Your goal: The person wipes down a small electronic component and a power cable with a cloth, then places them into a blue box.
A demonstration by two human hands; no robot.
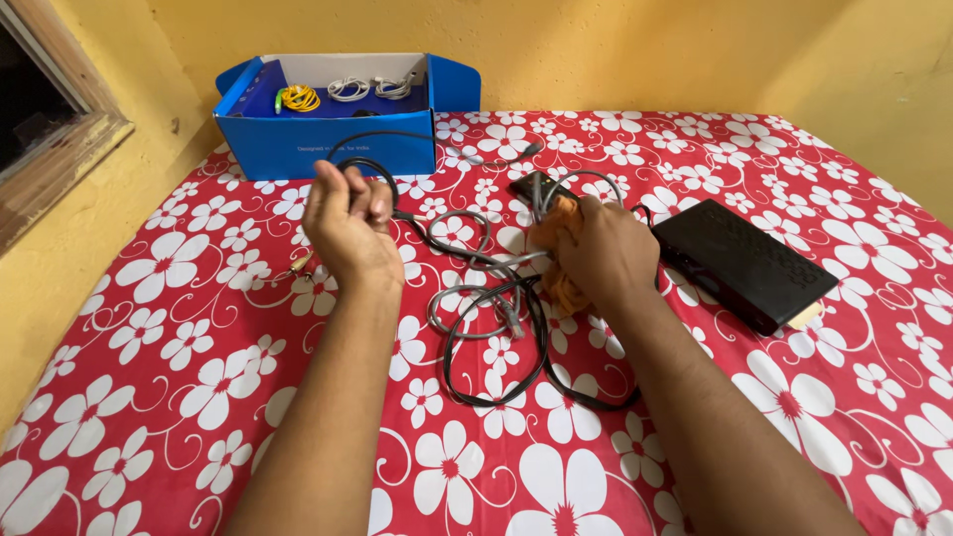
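Note:
My left hand [347,223] is raised over the red floral cloth [179,357], fingers closed on a loop of thin black cable [369,165]. That cable runs right into a tangle of black and grey cables [493,318] lying in the middle. My right hand [603,250] is shut on an orange cloth [562,288] and presses it against the grey cables near a small dark remote [528,185].
A blue open cardboard box [328,139] with coiled yellow and white cables stands at the back against the yellow wall. A flat black set-top box [740,260] lies to the right. A wooden window frame [60,149] is at the left.

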